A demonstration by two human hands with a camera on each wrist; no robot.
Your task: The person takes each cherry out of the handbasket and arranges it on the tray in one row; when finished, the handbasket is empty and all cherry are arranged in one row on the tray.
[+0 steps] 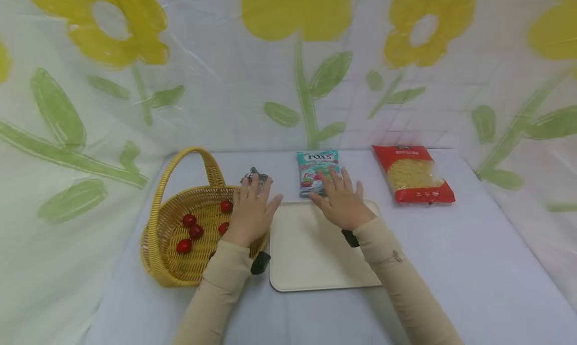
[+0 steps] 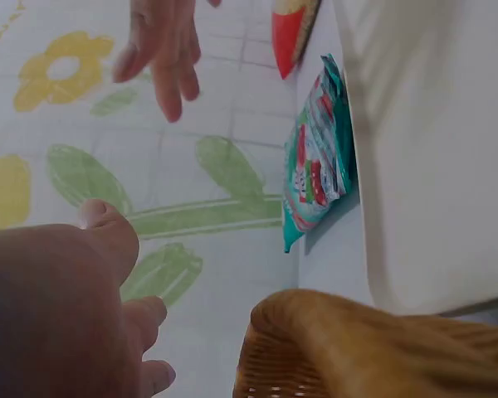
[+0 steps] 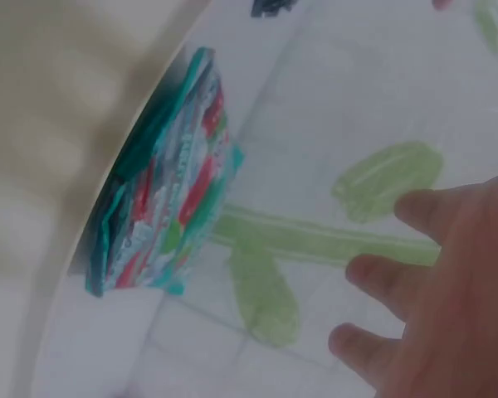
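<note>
My left hand (image 1: pixel 251 216) hovers with its fingers spread over the right side of a yellow wicker basket (image 1: pixel 206 210). Small round red fruits (image 1: pixel 184 246) lie inside, partly hidden by that hand. My right hand (image 1: pixel 344 203), fingers also spread, is held over the back right of a cream tray (image 1: pixel 311 255). Neither hand holds anything. Just behind the tray lies a teal FOX'S candy bag (image 1: pixel 311 174), overlapped by the right fingertips in the head view; both wrist views show the candy bag (image 2: pixel 319 157) (image 3: pixel 170 191) apart from the fingers.
A red bag of pasta (image 1: pixel 409 174) lies at the back right of the white table (image 1: pixel 469 265). Behind the left fingertips is a small dark patterned thing (image 1: pixel 260 181), mostly covered. The basket's tall arched handle (image 1: pixel 155 220) rises on its left. A flower-printed curtain (image 1: pixel 216 109) hangs behind the table.
</note>
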